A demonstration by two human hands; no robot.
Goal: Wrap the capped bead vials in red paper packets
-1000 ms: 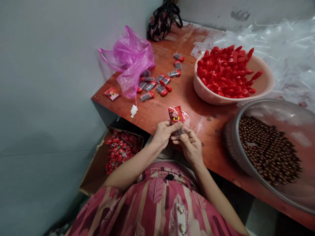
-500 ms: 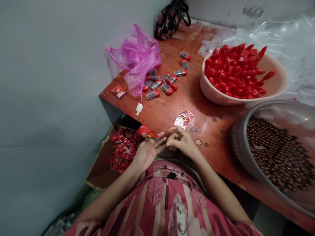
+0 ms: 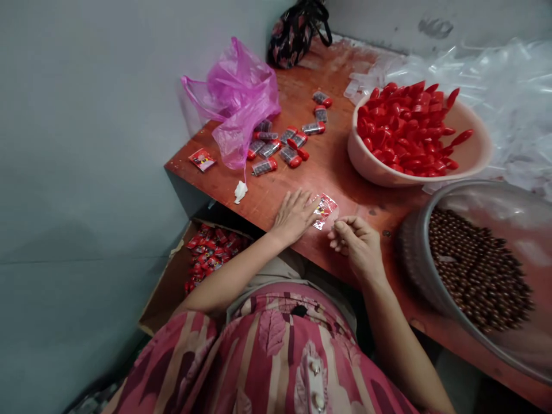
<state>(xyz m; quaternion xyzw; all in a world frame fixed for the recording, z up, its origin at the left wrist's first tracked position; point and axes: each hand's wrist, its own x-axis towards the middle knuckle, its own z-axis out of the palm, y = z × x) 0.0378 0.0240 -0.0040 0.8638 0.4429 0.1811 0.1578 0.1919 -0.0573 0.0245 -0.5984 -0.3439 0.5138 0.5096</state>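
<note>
No longer holds the packet in left hand point(image 3: 295, 215), so seems free to steady 1 sachet point(image 3: 326, 208) near the tabletop point(image 3: 276, 180) front edge; rests it open, flat, fingertips at sachet's left side. Curls right hand point(image 3: 359, 238) just beside; cannot tell if pinching.

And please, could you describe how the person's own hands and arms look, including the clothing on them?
The left hand and right hand are bare, without gloves; no watch or bracelet shows. The forearms are uncovered. The left sleeve is pink and maroon with beige stripes, loose, ending near the elbow.
</note>
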